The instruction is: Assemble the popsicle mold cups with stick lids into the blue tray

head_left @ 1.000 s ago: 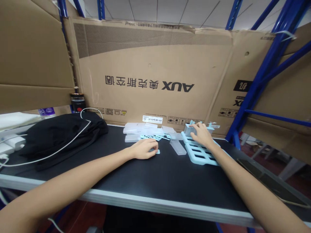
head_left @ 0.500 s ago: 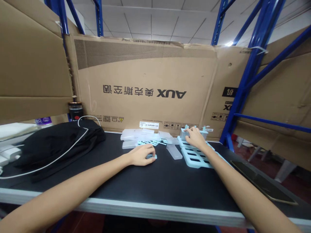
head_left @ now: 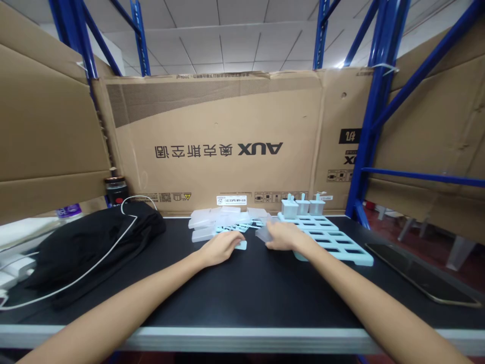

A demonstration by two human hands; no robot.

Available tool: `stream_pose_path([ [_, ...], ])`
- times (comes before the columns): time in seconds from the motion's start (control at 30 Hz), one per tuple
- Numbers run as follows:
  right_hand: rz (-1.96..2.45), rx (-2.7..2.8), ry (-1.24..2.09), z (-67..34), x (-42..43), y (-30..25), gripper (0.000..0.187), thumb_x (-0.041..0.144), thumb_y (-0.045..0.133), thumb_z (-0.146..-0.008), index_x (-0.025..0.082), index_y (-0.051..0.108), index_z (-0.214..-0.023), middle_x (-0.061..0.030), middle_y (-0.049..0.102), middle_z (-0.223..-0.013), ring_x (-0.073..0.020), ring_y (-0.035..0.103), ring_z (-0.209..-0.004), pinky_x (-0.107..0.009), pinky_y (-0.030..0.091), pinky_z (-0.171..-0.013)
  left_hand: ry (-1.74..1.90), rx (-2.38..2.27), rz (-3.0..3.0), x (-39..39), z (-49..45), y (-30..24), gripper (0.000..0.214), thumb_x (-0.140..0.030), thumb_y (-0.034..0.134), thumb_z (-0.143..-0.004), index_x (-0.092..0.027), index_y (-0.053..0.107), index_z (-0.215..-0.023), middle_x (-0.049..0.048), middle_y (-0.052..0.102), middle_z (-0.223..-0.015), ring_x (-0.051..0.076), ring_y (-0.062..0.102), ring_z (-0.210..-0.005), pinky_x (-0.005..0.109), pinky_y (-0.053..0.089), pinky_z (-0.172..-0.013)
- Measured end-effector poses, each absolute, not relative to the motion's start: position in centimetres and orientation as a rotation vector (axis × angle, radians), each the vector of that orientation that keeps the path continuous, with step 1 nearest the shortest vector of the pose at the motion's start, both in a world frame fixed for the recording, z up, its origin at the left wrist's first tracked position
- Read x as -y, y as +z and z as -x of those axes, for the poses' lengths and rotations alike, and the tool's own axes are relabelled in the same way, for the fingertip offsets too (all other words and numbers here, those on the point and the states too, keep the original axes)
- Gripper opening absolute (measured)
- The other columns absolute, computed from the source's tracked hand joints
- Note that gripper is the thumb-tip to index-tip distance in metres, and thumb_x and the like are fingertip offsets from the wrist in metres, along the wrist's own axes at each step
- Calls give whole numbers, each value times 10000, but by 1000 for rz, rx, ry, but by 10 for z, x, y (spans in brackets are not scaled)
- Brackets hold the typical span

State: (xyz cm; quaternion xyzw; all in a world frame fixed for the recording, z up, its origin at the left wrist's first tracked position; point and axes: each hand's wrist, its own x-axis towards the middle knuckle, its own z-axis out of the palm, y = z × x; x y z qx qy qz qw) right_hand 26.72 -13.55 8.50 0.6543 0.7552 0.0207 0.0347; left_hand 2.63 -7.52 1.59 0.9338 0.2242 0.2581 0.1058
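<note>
My left hand (head_left: 223, 247) is closed on a light blue popsicle stick lid (head_left: 241, 244), whose wide end shows past the fingertips. Near the middle of the table, my right hand (head_left: 283, 235) grips a translucent popsicle mold (head_left: 262, 233), slightly smeared by motion. Behind the hands lies a pile of loose translucent molds (head_left: 204, 218) with several light blue sticks (head_left: 237, 228) among them. To the right is a light blue slotted rack (head_left: 345, 243), partly covered by my right forearm. Three molds with stick lids (head_left: 290, 208) stand upright in its back row.
A black cloth bag (head_left: 94, 237) with a white cable (head_left: 113, 242) lies at left, near a dark jar (head_left: 116, 191). A phone-like dark slab (head_left: 422, 270) rests at right. Cardboard (head_left: 220, 116) and blue rack posts (head_left: 379, 96) close in the back and sides.
My right hand has moved left from the molds in the rack's back row and taken hold of a loose mold. My left hand stays near the pile with the lid. The camera view has shifted.
</note>
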Motion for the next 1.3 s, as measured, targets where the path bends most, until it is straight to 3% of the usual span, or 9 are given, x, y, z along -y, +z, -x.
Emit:
stream_pose_path([
  [0.17, -1932, -2783, -351, -281, 133, 83, 385, 355, 615, -726, 171, 526, -1052, -82, 674, -893, -238, 646, -801, -325, 459, -670, 932, -687, -2320, 69, -28, 14, 294, -446, 515, -951, -179, 564, -1063, 33, 662, -877, 139, 621, -669, 293, 504, -675],
  [0.27, -1782, -2958, -877, -280, 134, 78, 209, 263, 505, -791, 195, 494, -988, -35, 671, -852, -169, 641, -705, -305, 486, -665, 1004, -615, -2036, 66, -30, 13, 361, -479, 635, -872, -165, 559, -1032, 60, 663, -965, 161, 653, -814, 323, 522, -780],
  [0.37, -1607, -3010, -1224, -273, 136, 71, 197, 202, 467, -794, 204, 479, -990, -18, 671, -875, -139, 633, -660, -288, 506, -640, 1007, -521, -1877, 65, -31, 13, 373, -471, 711, -816, -160, 595, -985, 71, 661, -1015, 174, 636, -920, 354, 496, -887],
  [0.47, -1509, -3094, -1118, -269, 137, 67, 222, 183, 479, -796, 211, 484, -1016, -2, 659, -863, -131, 611, -642, -286, 497, -643, 966, -472, -1750, 64, -30, 12, 391, -461, 742, -795, -164, 620, -1018, 62, 652, -1009, 159, 623, -891, 360, 495, -891],
  [0.63, -1539, -3284, -289, -263, 139, 63, 120, 301, 522, -868, 209, 507, -945, -23, 620, -830, -176, 576, -719, -305, 434, -669, 955, -451, -1537, 64, -31, 11, 392, -451, 764, -783, -183, 630, -1036, 66, 627, -1100, 166, 606, -1016, 381, 477, -976],
  [0.8, -1496, -3202, -111, -245, 143, 50, 279, 367, 497, -924, 204, 514, -1150, -77, 669, -971, -231, 628, -841, -310, 430, -696, 812, -479, -1505, 68, -34, 15, 411, -510, 680, -844, -176, 639, -1079, 86, 657, -1091, 191, 625, -1018, 391, 492, -952],
  [1.03, -1639, -3270, -377, -239, 140, 44, 278, 435, 497, -939, 209, 503, -1101, -57, 663, -908, -199, 625, -765, -314, 451, -692, 762, -505, -1499, 70, -33, 16, 496, -597, 554, -900, -165, 631, -1132, 121, 675, -1158, 212, 670, -995, 424, 494, -967],
  [1.2, -1728, -3209, -1014, -237, 139, 44, 306, 480, 447, -955, 219, 433, -1113, 23, 620, -722, -113, 538, -461, -258, 437, -499, 821, -464, -1609, 72, -33, 18, 512, -590, 535, -913, -183, 635, -1207, 123, 653, -1236, 242, 639, -1107, 423, 477, -1004],
  [1.3, -1757, -3170, -1228, -234, 140, 43, 332, 516, 448, -942, 225, 434, -1099, 31, 614, -694, -107, 527, -423, -221, 385, -398, 824, -444, -1716, 75, -34, 19, 536, -586, 520, -920, -188, 630, -1262, 111, 647, -1256, 251, 613, -1145, 432, 464, -1030],
])
